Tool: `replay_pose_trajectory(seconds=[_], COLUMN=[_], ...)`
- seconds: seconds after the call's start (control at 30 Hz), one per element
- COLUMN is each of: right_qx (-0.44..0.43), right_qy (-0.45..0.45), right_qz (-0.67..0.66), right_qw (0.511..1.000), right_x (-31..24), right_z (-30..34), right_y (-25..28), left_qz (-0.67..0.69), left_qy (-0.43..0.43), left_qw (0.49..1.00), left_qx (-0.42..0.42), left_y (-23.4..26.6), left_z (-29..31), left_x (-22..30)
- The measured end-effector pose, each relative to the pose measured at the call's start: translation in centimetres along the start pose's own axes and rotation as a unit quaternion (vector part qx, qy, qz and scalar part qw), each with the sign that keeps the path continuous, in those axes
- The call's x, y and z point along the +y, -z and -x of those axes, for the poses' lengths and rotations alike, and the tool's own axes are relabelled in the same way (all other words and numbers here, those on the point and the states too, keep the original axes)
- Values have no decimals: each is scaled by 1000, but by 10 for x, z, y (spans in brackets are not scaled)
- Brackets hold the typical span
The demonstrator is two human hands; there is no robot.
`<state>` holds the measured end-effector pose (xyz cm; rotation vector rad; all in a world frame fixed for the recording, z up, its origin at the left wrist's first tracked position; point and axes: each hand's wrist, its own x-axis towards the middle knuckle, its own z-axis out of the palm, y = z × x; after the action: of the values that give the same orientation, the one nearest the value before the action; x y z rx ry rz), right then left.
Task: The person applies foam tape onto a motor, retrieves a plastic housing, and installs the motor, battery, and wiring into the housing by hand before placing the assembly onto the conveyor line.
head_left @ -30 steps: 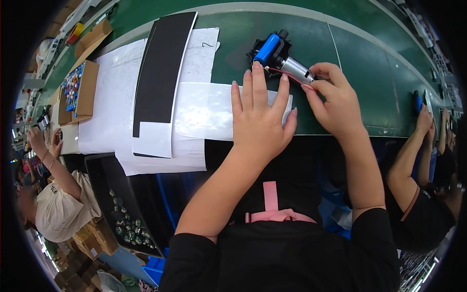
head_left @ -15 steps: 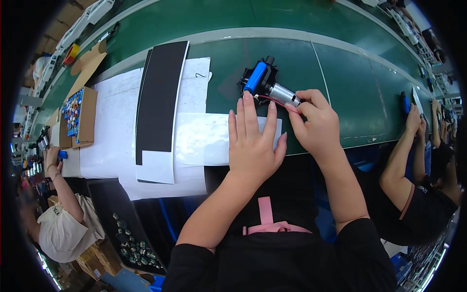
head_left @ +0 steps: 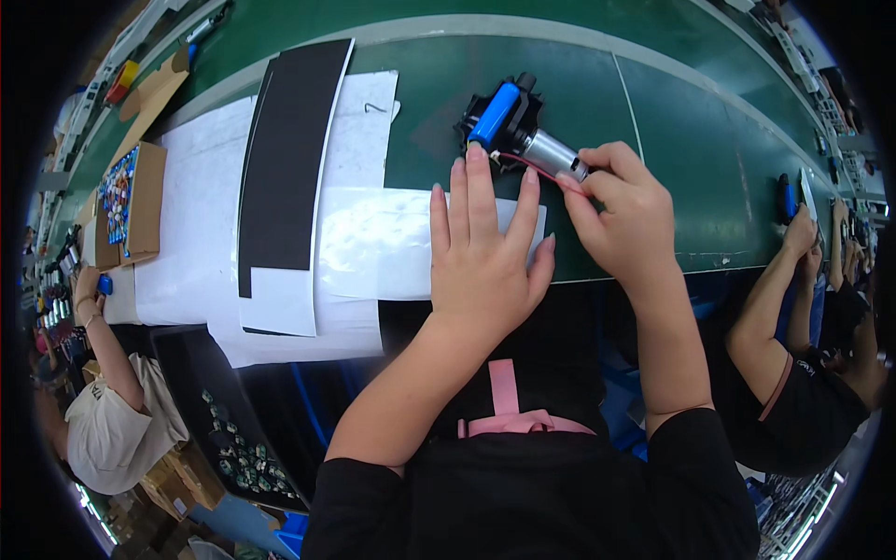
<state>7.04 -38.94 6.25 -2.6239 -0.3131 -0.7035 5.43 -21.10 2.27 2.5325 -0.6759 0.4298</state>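
Red wire (head_left: 549,174) is pinched narrowly by the right hand (head_left: 623,205) at the end of a silver motor (head_left: 553,153). The left hand (head_left: 481,252) spreads over a white sheet (head_left: 373,243), fingertip at the blue cylinder (head_left: 495,113); motor and cylinder lie on the green table (head_left: 691,177).

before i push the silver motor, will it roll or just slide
Pushed, the silver motor may resist rolling despite its round body, since it appears joined to a wider black part. It is probably heavy for its size, given its metal-looking casing. The thin red wire looks floppy and could tug, running to the right hand.
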Motion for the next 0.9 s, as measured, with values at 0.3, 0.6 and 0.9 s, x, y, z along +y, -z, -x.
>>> replay_pose_trajectory(seconds=[0.3, 0.6, 0.9], right_qx=[-19, 41, -173], right_qy=[23, -34, 20], right_qz=[13, 31, 192], right_qw=[999, 998, 966], right_x=[3, -7, -18], right_z=[-1, 2, -41], right_y=[0, -8, 16], left_qz=[-12, -1, 7], left_qy=[14, -2, -8], left_qw=[1000, 1000, 999], left_qx=[19, 18, 33], left_y=[-2, -4, -4], left_z=[-3, 1, -1], left_x=[4, 0, -1])
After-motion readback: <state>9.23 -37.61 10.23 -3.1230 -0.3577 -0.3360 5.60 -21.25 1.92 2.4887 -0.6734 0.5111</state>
